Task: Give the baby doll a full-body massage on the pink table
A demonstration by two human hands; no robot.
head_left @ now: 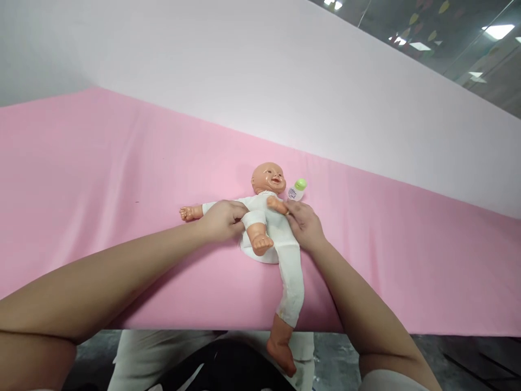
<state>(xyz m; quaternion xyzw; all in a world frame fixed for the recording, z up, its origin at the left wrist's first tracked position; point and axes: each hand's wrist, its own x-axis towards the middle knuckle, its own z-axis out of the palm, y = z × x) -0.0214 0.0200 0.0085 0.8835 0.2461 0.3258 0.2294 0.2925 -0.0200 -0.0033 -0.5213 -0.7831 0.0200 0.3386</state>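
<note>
A baby doll (285, 225) with a white cloth body lies on its back on the pink cover, its head toward the wall. My left hand (226, 220) closes its fingers on the doll's raised, bent leg, near the white cloth above the foot. On the other side, the curled fingers of my right hand (306, 225) grip the doll's side next to its small hand; the fingertips are partly hidden. Beneath the doll's bottom shows the edge of a white, flat, rounded piece (256, 253). The doll's other leg hangs over the front edge.
A small bottle (297, 190) with a green cap lies beside the doll's head. The pink-covered table (163, 163) meets a white wall (244, 70) at the back. Its front edge runs just before my lap. Glass with ceiling lights shows at upper right.
</note>
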